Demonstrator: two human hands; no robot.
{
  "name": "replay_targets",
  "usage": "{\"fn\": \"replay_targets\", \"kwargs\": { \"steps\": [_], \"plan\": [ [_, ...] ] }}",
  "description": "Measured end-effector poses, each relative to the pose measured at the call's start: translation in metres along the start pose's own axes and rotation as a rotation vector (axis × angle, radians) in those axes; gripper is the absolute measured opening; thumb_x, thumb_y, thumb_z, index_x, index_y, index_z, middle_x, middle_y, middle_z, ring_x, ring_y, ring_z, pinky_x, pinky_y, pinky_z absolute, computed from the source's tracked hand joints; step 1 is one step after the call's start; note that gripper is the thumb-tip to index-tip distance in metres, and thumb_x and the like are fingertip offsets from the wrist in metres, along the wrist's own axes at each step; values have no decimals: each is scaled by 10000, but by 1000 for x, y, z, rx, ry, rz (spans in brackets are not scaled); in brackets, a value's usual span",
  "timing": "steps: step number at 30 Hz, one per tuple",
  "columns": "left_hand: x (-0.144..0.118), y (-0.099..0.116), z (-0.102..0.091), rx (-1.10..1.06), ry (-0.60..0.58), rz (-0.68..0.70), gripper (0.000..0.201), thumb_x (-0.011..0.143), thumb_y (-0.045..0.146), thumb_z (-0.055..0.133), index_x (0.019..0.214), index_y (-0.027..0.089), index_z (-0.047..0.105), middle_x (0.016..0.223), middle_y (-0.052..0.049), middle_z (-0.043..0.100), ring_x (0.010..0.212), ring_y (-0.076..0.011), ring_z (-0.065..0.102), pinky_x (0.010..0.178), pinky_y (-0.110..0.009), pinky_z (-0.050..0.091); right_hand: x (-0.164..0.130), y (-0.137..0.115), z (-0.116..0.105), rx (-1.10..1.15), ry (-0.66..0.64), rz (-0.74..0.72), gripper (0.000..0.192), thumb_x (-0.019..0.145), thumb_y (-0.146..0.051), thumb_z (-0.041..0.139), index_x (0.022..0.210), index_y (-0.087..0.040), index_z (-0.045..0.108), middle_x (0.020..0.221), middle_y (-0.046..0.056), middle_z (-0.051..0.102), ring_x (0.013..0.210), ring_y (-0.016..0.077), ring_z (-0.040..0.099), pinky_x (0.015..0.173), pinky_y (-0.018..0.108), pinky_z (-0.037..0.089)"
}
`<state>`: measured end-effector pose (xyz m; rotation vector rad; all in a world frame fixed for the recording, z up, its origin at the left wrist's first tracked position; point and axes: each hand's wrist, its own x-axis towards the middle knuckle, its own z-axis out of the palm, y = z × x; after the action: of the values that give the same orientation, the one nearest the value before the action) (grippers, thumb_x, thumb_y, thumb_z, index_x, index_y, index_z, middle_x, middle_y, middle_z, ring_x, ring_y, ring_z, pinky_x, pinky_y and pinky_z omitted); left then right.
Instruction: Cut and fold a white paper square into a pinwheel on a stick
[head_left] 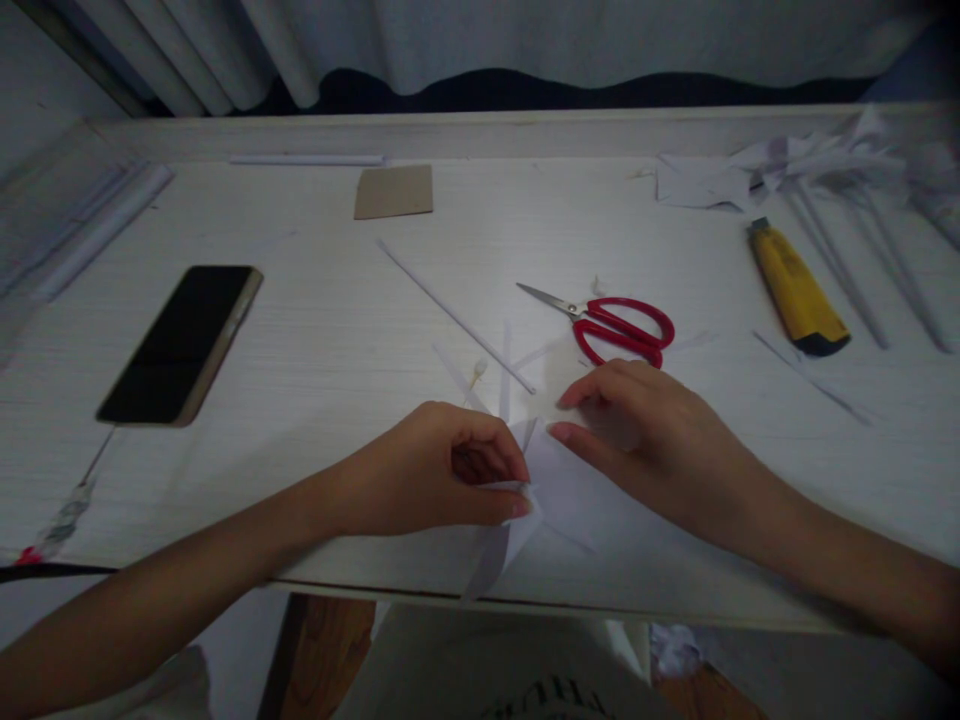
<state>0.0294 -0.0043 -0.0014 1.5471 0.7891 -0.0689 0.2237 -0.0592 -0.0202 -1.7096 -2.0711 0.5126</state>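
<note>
My left hand is closed, pinching a folded white paper between thumb and fingertips near the table's front edge. Pointed flaps of the paper stick out below and beside the fingers, and its middle is partly hidden by them. Just to the right, my right hand has its thumb and forefinger apart with nothing between them, close to the paper's upper right edge. Red-handled scissors lie right behind that hand, blades pointing left. A thin white paper stick rests beyond the paper, beside a small pale-headed pin.
A phone with a charm strap lies at left. Farther back are rolled paper, another paper roll and a brown cardboard square. A yellow tube, grey sticks and crumpled white paper occupy the right side.
</note>
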Motion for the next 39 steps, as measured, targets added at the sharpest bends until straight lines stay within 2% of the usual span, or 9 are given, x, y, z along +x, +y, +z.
{"fn": "replay_targets", "kwargs": {
  "steps": [4, 16, 22, 29, 35, 39],
  "plan": [
    [0, 0, 0, 13, 1, 17, 137, 665, 220, 612, 774, 137, 599, 698, 1, 616, 638, -91, 558, 603, -209, 454, 0, 3, 5, -115, -51, -52, 220, 715, -359, 568, 815, -163, 566, 810, 79, 555, 778, 222, 522, 700, 371, 408],
    [0, 1, -1, 32, -8, 55, 138, 662, 198, 617, 783, 133, 605, 690, 8, 618, 636, -83, 556, 601, -192, 450, -3, -4, 10, 60, -30, -132, 25, 736, -163, 542, 749, -183, 547, 745, 30, 567, 744, 175, 499, 686, 317, 389],
    [2, 1, -2, 27, -2, 55, 149, 657, 207, 627, 778, 126, 598, 705, 3, 625, 649, -83, 566, 620, -189, 453, -4, -5, 8, 86, -79, -230, 95, 782, -150, 464, 784, -174, 556, 742, 50, 576, 721, 180, 492, 658, 321, 394],
    [1, -2, -3, 40, -9, 93, 130, 664, 208, 618, 771, 136, 595, 721, 1, 636, 667, -93, 581, 639, -204, 460, -7, -3, 11, 124, -134, -390, 166, 819, -162, 417, 851, -177, 580, 842, 60, 605, 759, 175, 502, 669, 325, 405],
    [1, -6, -4, 108, -24, 180, 150, 689, 236, 594, 809, 147, 605, 745, 0, 639, 692, -96, 583, 656, -202, 455, -5, -2, 8, 250, -173, -422, 155, 792, -155, 458, 885, -185, 578, 927, 56, 598, 813, 162, 512, 697, 307, 428],
    [-1, -1, -6, 172, -41, 178, 158, 696, 226, 587, 823, 134, 610, 770, -16, 644, 720, -102, 581, 679, -203, 450, -3, -3, 3, 356, -247, -375, 175, 780, -127, 470, 909, -183, 576, 914, 44, 613, 824, 138, 529, 724, 281, 437]
  ]
}}
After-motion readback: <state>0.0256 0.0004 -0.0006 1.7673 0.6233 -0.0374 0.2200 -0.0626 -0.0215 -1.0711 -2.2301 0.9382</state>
